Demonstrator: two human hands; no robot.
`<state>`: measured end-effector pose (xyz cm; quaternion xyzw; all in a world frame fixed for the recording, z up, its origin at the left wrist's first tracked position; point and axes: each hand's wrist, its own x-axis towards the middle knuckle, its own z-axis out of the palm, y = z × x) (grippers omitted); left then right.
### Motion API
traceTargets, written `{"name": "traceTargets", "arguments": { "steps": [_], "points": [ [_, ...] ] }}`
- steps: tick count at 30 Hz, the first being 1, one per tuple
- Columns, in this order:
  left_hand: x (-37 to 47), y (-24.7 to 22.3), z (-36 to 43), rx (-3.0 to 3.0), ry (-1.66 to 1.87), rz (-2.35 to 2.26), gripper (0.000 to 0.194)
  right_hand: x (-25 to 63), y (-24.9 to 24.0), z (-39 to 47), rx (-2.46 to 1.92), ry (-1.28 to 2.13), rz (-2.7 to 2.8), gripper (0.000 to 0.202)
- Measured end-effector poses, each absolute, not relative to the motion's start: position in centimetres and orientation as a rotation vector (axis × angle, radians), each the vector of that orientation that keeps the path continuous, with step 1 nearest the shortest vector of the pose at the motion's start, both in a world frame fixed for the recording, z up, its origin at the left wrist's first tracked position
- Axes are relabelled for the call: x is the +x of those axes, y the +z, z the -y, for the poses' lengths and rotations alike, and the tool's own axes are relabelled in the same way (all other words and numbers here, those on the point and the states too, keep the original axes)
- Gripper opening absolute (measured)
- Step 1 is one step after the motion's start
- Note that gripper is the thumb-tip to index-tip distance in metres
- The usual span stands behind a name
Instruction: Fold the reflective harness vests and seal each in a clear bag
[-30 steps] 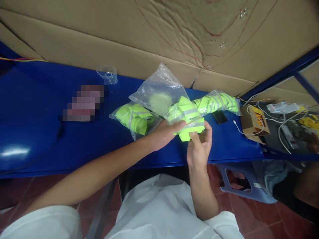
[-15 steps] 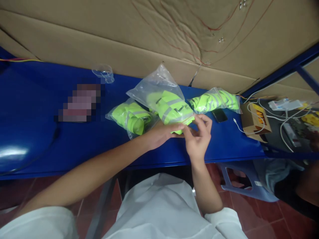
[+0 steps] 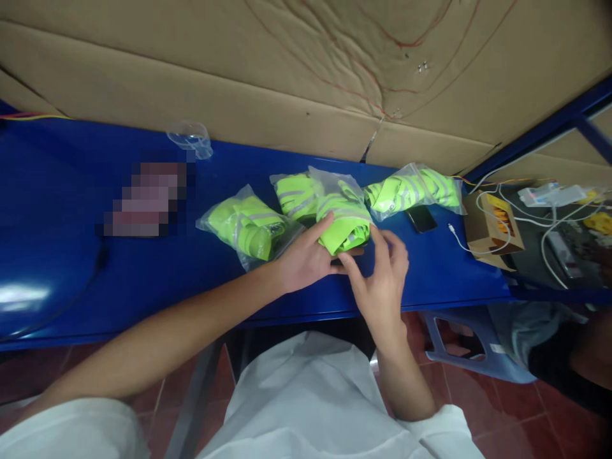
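Observation:
Between my hands is a rolled neon yellow-green reflective vest (image 3: 347,226) with grey bands. Its rolled end faces me, and a clear plastic bag (image 3: 332,180) lies over its far part. My left hand (image 3: 308,255) grips the left side, thumb on top and fingers underneath. The right side is held by my right hand (image 3: 382,264), with fingertips against the roll and thumb at its lower edge. Just behind lies another folded neon vest (image 3: 295,194). A bagged vest (image 3: 248,223) is beside my left wrist, and one more bagged vest (image 3: 414,191) lies to the back right.
The blue table (image 3: 229,299) meets a cardboard wall (image 3: 191,83). On the right are a phone (image 3: 421,218), a cardboard box (image 3: 492,233) and white cables (image 3: 545,236). A clear plastic item (image 3: 191,139) and a pixelated object (image 3: 148,197) sit left. A stool (image 3: 478,350) and another person's arm (image 3: 588,357) are lower right.
The plastic bag, which stood up behind the vest, has come down over it. The vest's rolled end now faces me, and my hands have spread to its two sides.

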<state>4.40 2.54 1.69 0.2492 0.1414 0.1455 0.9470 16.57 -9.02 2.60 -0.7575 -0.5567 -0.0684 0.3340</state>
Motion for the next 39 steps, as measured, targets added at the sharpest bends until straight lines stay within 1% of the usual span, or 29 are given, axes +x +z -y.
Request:
{"name": "traceTargets", "arguments": {
  "steps": [2, 3, 6, 8, 10, 11, 14, 16, 18, 20, 25, 31, 32, 34, 36, 37, 39],
  "points": [
    [4.3, 1.8, -2.5, 0.461, 0.264, -0.259, 0.055, 16.7, 2.6, 9.5, -1.923, -0.215, 1.497, 0.073],
    [4.3, 1.8, -2.5, 0.448, 0.257, -0.251, 0.053, 16.8, 2.6, 9.7, -1.864, -0.193, 1.52, 0.075],
    [4.3, 1.5, -2.4, 0.449, 0.268, -0.293, 0.046, 17.6, 2.7, 9.6, -1.654, -0.073, 1.484, 0.066],
    [4.3, 1.1, -2.4, 0.461, 0.253, -0.335, 0.042, 18.4, 2.9, 9.5, -1.582, -0.017, 1.44, 0.071],
    [4.4, 0.7, -2.3, 0.465, 0.208, -0.344, 0.044, 18.9, 3.2, 9.2, -1.597, 0.067, 1.499, 0.076],
    [4.5, 0.5, -2.3, 0.457, 0.183, -0.339, 0.047, 19.1, 3.3, 9.0, -1.625, 0.116, 1.547, 0.072],
    [4.6, 0.1, -2.4, 0.4, 0.145, -0.338, 0.064, 19.1, 3.0, 8.5, -1.699, 0.188, 1.605, 0.047],
    [4.7, 0.0, -2.4, 0.382, 0.152, -0.37, 0.067, 18.9, 2.4, 8.0, -1.724, 0.129, 1.578, 0.044],
    [4.8, 0.0, -2.5, 0.389, 0.162, -0.398, 0.063, 18.7, 1.7, 7.5, -1.741, 0.039, 1.567, 0.045],
    [4.9, -0.1, -2.4, 0.405, 0.156, -0.395, 0.062, 18.8, 1.1, 6.9, -1.771, -0.046, 1.573, 0.041],
    [5.0, -0.2, -2.6, 0.497, 0.1, -0.349, 0.072, 19.4, 0.9, 5.5, -1.908, -0.168, 1.597, 0.027],
    [5.1, -0.3, -2.8, 0.648, 0.074, -0.319, 0.085, 19.7, 2.6, 3.6, -2.026, -0.301, 1.673, 0.028],
    [5.1, -0.1, -2.7, 0.675, 0.074, -0.312, 0.086, 20.0, 3.1, 3.1, -2.017, -0.263, 1.696, 0.029],
    [4.7, 0.9, -2.4, 0.757, 0.063, -0.296, 0.089, 21.2, 4.4, 2.2, -1.95, -0.07, 1.741, 0.033],
    [3.9, 2.3, -2.0, 0.971, 0.105, -0.269, 0.084, 22.7, 6.1, 1.6, -1.822, 0.167, 1.708, 0.04],
    [3.4, 3.1, -1.9, 1.138, 0.181, -0.267, 0.078, 23.4, 7.1, 1.6, -1.75, 0.273, 1.662, 0.043],
    [2.3, 4.7, -1.8, 1.513, 0.54, -0.353, 0.055, 24.7, 9.2, 1.9, -1.617, 0.501, 1.575, 0.046]
  ]
}}
